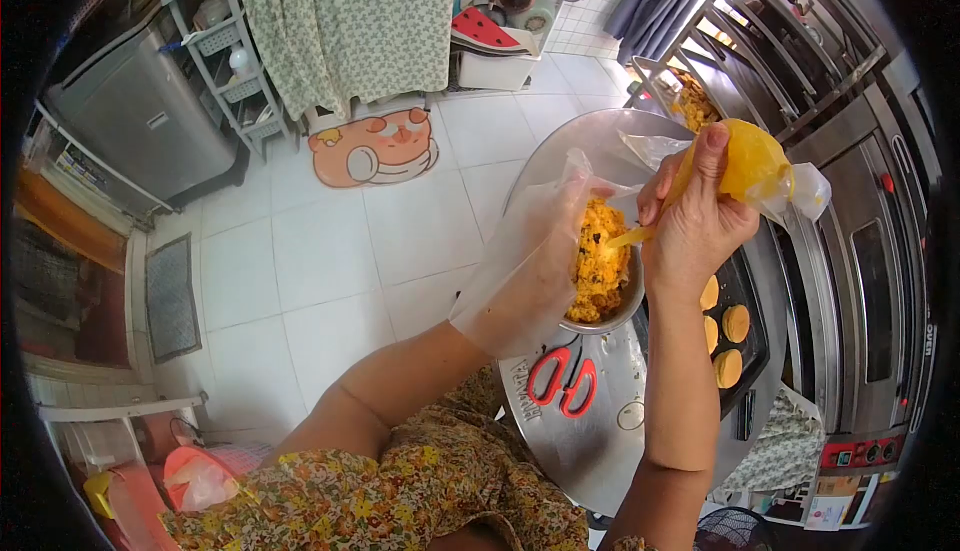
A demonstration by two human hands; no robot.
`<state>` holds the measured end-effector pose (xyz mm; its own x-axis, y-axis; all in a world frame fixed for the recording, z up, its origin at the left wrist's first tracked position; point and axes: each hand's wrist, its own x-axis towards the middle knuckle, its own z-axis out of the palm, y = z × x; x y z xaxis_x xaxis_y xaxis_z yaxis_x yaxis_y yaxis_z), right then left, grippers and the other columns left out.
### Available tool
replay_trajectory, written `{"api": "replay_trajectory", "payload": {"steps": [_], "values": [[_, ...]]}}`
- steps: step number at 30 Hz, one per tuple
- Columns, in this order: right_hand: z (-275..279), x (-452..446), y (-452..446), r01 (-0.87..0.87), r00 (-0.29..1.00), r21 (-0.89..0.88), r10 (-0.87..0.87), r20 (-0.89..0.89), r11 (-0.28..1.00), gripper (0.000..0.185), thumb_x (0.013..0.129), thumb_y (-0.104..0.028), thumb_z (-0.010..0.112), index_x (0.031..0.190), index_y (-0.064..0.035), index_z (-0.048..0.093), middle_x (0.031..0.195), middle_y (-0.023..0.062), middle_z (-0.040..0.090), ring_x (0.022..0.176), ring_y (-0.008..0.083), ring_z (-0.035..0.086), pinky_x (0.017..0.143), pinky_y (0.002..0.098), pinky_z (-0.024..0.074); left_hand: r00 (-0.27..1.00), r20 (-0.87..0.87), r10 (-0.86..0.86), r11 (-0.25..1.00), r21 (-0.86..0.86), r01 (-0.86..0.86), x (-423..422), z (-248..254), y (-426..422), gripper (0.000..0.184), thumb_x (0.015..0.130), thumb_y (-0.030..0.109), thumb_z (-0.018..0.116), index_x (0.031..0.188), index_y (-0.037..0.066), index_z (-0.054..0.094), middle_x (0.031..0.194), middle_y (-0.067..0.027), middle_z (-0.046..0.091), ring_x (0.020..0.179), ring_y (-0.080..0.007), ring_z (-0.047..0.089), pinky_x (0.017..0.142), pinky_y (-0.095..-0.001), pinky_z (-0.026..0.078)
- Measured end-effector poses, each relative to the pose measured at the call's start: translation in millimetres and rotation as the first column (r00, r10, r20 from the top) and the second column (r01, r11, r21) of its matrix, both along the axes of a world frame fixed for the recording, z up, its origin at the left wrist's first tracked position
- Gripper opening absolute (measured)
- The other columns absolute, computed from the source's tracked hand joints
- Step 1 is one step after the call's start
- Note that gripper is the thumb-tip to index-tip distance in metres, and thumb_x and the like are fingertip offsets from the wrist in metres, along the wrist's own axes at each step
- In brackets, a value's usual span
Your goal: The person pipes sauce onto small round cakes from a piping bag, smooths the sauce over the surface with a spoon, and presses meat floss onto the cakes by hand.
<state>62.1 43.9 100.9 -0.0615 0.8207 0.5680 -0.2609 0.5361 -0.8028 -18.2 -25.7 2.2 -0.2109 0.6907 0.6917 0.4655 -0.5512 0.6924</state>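
My left hand (pixel 535 266), in a loose clear plastic glove, is at the left side of a metal bowl (pixel 636 296) and covers part of it. Its fingers are mostly hidden, so I cannot tell whether they grip the bowl or the food. An orange, crumbly mixture (pixel 598 266) with dark flecks is heaped in the bowl. My bare right hand (pixel 697 213) is closed around a piping bag (pixel 752 163) full of yellow filling. The bag's tip points down-left over the mixture, with pale yellow paste at its end.
Red-handled scissors (pixel 563 381) lie on the round metal table (pixel 610 451). A dark baking tray (pixel 755 351) with several round golden pastries (pixel 736 323) is at the right. Beyond stand an oven (pixel 870 251) and a metal rack (pixel 740 61). A pig-shaped mat (pixel 375 149) lies on the floor.
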Motion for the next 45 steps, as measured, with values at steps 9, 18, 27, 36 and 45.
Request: {"api": "replay_trajectory", "payload": {"steps": [9,18,27,36,45], "values": [[-5,-4,2,-0.002,0.999,0.050,0.001,0.033,0.999,0.033,0.098,-0.036,0.066,0.092,-0.0049,0.057,0.055,0.0024,0.048,0.038,0.0096,0.041,0.035,0.0236,0.0318,0.992,-0.122,0.014,1.000,-0.013,-0.016,-5,16,-11,0.048,0.106,0.011,0.039,0.149,-0.006,0.025,0.124,-0.0257,0.054,0.111,-0.0393,0.053,0.102,-0.0432,0.042],[-5,4,-13,-0.036,0.999,0.084,0.033,0.032,0.996,0.029,0.100,-0.033,0.064,0.097,-0.0046,0.058,0.057,0.0039,0.048,0.040,0.0102,0.042,0.036,0.0248,0.0329,1.000,-0.020,0.006,0.999,-0.040,-0.007,0,-2,-8,0.086,0.082,-0.015,0.050,0.157,-0.002,0.008,0.136,-0.0228,0.049,0.121,-0.0394,0.050,0.109,-0.0433,0.038],[31,17,-8,-0.060,0.983,-0.119,0.038,-0.178,0.991,0.035,0.097,-0.037,0.068,0.092,-0.0044,0.057,0.055,0.0043,0.048,0.038,0.0115,0.042,0.037,0.0260,0.0352,0.985,0.056,-0.162,0.984,-0.071,0.165,10,13,-15,0.092,0.085,-0.012,0.062,0.158,0.002,0.010,0.139,-0.0169,0.049,0.123,-0.0338,0.050,0.110,-0.0404,0.039],[52,35,2,-0.133,0.986,-0.165,0.114,-0.119,0.977,0.033,0.098,-0.040,0.066,0.098,-0.0081,0.056,0.061,0.0017,0.050,0.042,0.0099,0.044,0.037,0.0247,0.0348,0.858,0.406,-0.315,0.946,0.066,0.317,22,-11,-6,0.097,0.077,-0.021,0.060,0.158,0.008,0.013,0.143,-0.0164,0.046,0.129,-0.0301,0.048,0.113,-0.0397,0.039],[-96,166,52,0.324,0.274,0.245,-0.338,0.900,0.914,0.038,0.088,-0.027,0.075,0.110,0.0012,0.062,0.089,0.0174,0.070,0.080,0.0350,0.067,0.078,0.0406,0.0531,0.641,0.668,-0.377,0.914,0.158,0.373,20,-17,-5,0.102,0.067,-0.029,0.050,0.156,0.010,0.018,0.150,-0.0162,0.041,0.136,-0.0279,0.046,0.114,-0.0406,0.040]]}}
